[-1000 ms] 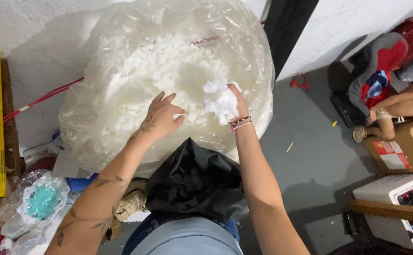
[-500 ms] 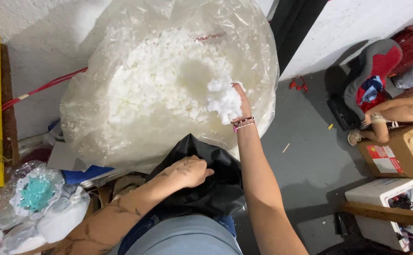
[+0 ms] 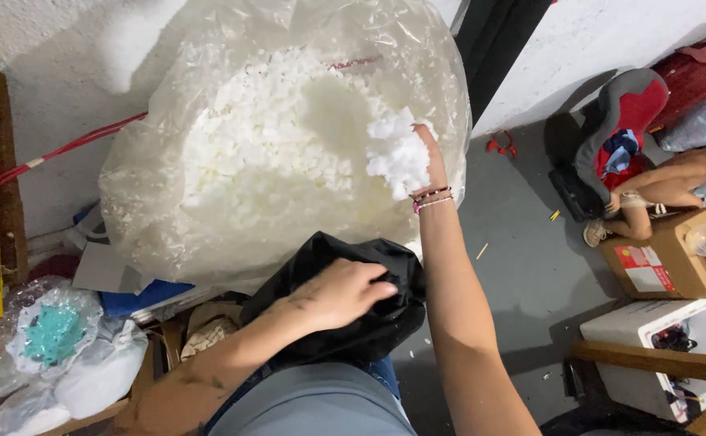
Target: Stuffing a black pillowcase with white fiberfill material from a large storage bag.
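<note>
The stuffing bag (image 3: 232, 178) stands behind the cloth bag (image 3: 369, 323), cardboard boxes (image 3: 660, 262) to the right.

Grey concrete floor (image 3: 522, 242) carries big clear stuffing bag (image 3: 208, 202), cardboard box (image 3: 660, 262), white box (image 3: 651, 339), small scraps.

**Arm and Hand Position**

Right arm: extended forward and upward, forearm nearly straight, wrist wearing thin bracelets. Right hand (image 3: 427, 157): raised, fingers closed in a grasp, thumb side toward the camera. Left arm: bent across the body, forearm tattooed. Left hand (image 3: 343, 292): palm down, fingers curled, held low near the torso.
</note>
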